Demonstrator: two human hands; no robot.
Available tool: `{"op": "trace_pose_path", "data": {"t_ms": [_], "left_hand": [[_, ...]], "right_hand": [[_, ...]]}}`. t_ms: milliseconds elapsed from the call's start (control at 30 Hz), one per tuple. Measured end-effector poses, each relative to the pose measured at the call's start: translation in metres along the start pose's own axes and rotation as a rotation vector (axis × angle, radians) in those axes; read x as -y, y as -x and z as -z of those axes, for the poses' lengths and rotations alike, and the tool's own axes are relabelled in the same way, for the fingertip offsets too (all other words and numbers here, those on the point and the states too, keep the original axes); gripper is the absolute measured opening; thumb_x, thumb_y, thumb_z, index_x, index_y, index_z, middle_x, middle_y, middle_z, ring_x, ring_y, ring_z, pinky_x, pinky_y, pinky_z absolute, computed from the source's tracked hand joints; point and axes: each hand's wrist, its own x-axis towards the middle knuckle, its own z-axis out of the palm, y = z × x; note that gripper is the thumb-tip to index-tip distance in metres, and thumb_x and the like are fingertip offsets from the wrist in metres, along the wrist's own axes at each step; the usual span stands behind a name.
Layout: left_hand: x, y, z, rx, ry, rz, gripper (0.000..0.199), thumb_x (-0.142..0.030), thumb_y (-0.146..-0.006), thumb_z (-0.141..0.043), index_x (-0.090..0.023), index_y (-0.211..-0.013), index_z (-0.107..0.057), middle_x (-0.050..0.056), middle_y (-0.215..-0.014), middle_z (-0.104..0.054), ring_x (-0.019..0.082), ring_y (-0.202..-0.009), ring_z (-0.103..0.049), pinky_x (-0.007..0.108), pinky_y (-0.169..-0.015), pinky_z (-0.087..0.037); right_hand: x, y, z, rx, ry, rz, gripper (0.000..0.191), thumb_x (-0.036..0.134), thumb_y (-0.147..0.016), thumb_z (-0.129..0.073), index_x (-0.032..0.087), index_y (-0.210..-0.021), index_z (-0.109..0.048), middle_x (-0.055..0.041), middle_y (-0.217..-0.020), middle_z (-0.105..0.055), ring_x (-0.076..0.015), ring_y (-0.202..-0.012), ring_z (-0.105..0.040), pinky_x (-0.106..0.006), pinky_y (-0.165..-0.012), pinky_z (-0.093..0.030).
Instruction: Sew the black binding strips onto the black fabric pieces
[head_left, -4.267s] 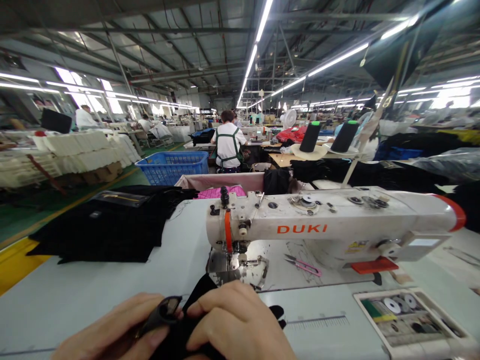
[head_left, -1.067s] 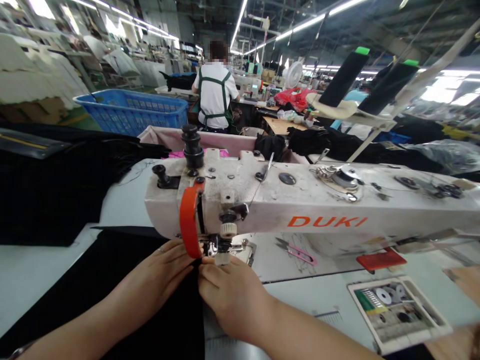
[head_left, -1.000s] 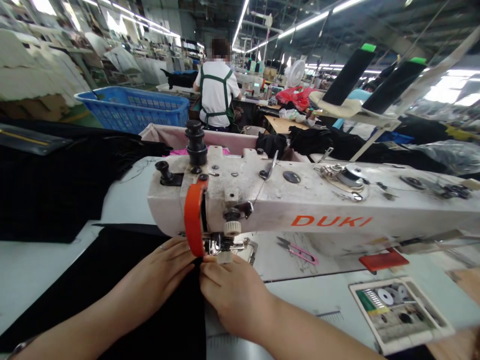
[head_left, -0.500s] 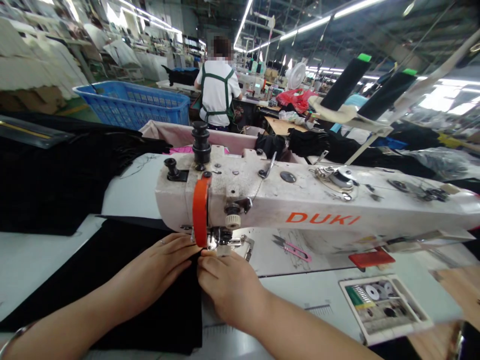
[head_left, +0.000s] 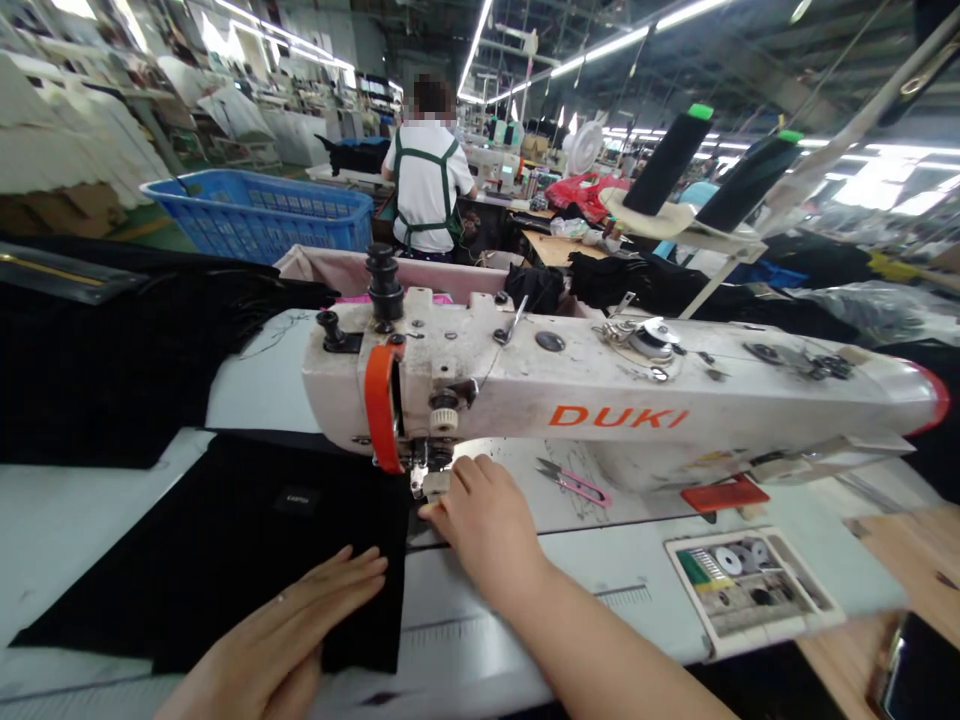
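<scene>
My left hand [head_left: 289, 622] straight-fingered over cloth [head_left: 217, 560], gripping nothing; right hand [head_left: 489, 530] curled under machine [head_left: 502, 390], can't tell grip; snips [head_left: 585, 488] nearby.

Brand: "DUKI", orange slanted capitals, across the front of the arm of the white sewing machine [head_left: 615, 385]; fully legible, one line.

Label: small dark rectangular patch [head_left: 298, 499] on the black cloth [head_left: 210, 570], bearing one short line of pale lettering; too small to read with certainty.

Scales: ruler graduations [head_left: 624, 596] printed on the pale tabletop [head_left: 570, 575], right of the cloth; a second row of graduations [head_left: 444, 629] nearer the front edge, beside the cloth; figures on both too small to tell.

Sticker: yellowish mark [head_left: 709, 458] on the machine's lower right part; wording blurred, illegible.
</scene>
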Motion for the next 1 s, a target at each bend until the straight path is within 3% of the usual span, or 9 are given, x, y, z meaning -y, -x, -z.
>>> {"op": "trace_pose_path", "data": {"t_ms": [167, 233, 333, 467, 633, 700, 800, 900, 1000], "left_hand": [[-0.002, 0.0, -0.004, -0.052, 0.065, 0.144, 0.051, -0.033, -0.106, -0.049, -0.043, -0.155, -0.048, -0.009, -0.154, -0.061, 0.016, -0.14, -0.059, 0.026, -0.114, -0.047], [-0.001, -0.002, -0.003, -0.051, 0.145, 0.237, 0.046, -0.039, -0.107, -0.049, -0.045, -0.153, -0.051, -0.012, -0.151, -0.063, 0.013, -0.139, -0.06, 0.024, -0.116, -0.044], [-0.001, -0.005, 0.002, -0.069, 0.218, 0.285, 0.041, -0.043, -0.108, -0.049, -0.047, -0.148, -0.055, -0.013, -0.148, -0.065, 0.011, -0.136, -0.062, 0.024, -0.117, -0.042], [-0.001, -0.009, 0.005, -0.112, 0.198, 0.253, 0.039, -0.044, -0.108, -0.05, -0.046, -0.146, -0.057, -0.013, -0.144, -0.068, 0.01, -0.133, -0.065, 0.022, -0.114, -0.043], [-0.005, -0.013, 0.006, -0.189, 0.158, 0.224, 0.039, -0.044, -0.107, -0.053, -0.045, -0.145, -0.058, -0.013, -0.14, -0.071, 0.008, -0.128, -0.068, 0.018, -0.111, -0.044], [-0.008, -0.016, 0.008, -0.204, 0.18, 0.229, 0.037, -0.044, -0.107, -0.054, -0.045, -0.143, -0.059, -0.014, -0.138, -0.072, 0.008, -0.126, -0.069, 0.018, -0.11, -0.044], [-0.012, -0.02, 0.012, -0.211, 0.218, 0.241, 0.035, -0.043, -0.107, -0.054, -0.045, -0.14, -0.061, -0.014, -0.136, -0.073, 0.007, -0.124, -0.07, 0.017, -0.109, -0.045], [-0.012, -0.021, 0.013, -0.198, 0.221, 0.249, 0.035, -0.042, -0.107, -0.053, -0.045, -0.141, -0.061, -0.014, -0.136, -0.073, 0.007, -0.125, -0.07, 0.016, -0.111, -0.045], [-0.01, -0.019, 0.015, -0.176, 0.193, 0.221, 0.035, -0.041, -0.108, -0.053, -0.043, -0.142, -0.059, -0.014, -0.137, -0.072, 0.005, -0.126, -0.069, 0.015, -0.114, -0.041]], "right_hand": [[0.013, 0.033, 0.009, -0.009, -0.273, 0.164, 0.025, 0.04, -0.101, -0.072, 0.021, -0.085, -0.071, -0.0039, -0.1, -0.067, -0.0229, -0.094, -0.06, -0.038, -0.082, -0.048], [0.021, 0.059, 0.014, -0.007, -0.432, 0.198, 0.024, 0.045, -0.095, -0.079, 0.023, -0.1, -0.074, -0.0022, -0.103, -0.068, -0.0215, -0.093, -0.06, -0.037, -0.082, -0.047], [0.033, 0.079, 0.014, -0.047, -0.476, 0.194, 0.043, 0.046, -0.09, -0.082, 0.023, -0.124, -0.071, -0.0032, -0.103, -0.068, -0.0229, -0.092, -0.06, -0.038, -0.079, -0.046], [0.03, 0.06, 0.006, -0.022, -0.39, 0.082, 0.015, 0.022, -0.1, -0.061, 0.019, -0.108, -0.073, -0.0061, -0.102, -0.069, -0.025, -0.097, -0.061, -0.04, -0.086, -0.048], [0.013, 0.03, 0.007, -0.017, -0.327, 0.165, 0.043, 0.007, -0.094, -0.054, 0.008, -0.137, -0.06, -0.0146, -0.144, -0.062, -0.027, -0.131, -0.055, -0.041, -0.113, -0.042], [0.017, 0.036, 0.011, -0.004, -0.363, 0.214, 0.038, 0.009, -0.089, -0.059, 0.011, -0.126, -0.065, -0.0123, -0.135, -0.067, -0.0262, -0.124, -0.058, -0.04, -0.108, -0.045], [0.029, 0.056, 0.015, 0.003, -0.406, 0.243, 0.011, 0.024, -0.089, -0.072, 0.019, -0.095, -0.065, -0.0044, -0.102, -0.069, -0.0235, -0.1, -0.062, -0.038, -0.09, -0.049], [0.04, 0.07, 0.008, -0.067, -0.331, 0.248, 0.028, 0.041, -0.09, -0.08, 0.019, -0.089, -0.062, -0.0026, -0.092, -0.066, -0.0224, -0.089, -0.059, -0.038, -0.08, -0.048], [0.043, 0.073, -0.005, -0.168, -0.25, 0.318, 0.017, 0.027, -0.096, -0.074, 0.019, -0.087, -0.062, -0.0008, -0.085, -0.064, -0.0195, -0.079, -0.056, -0.036, -0.071, -0.044]]}}
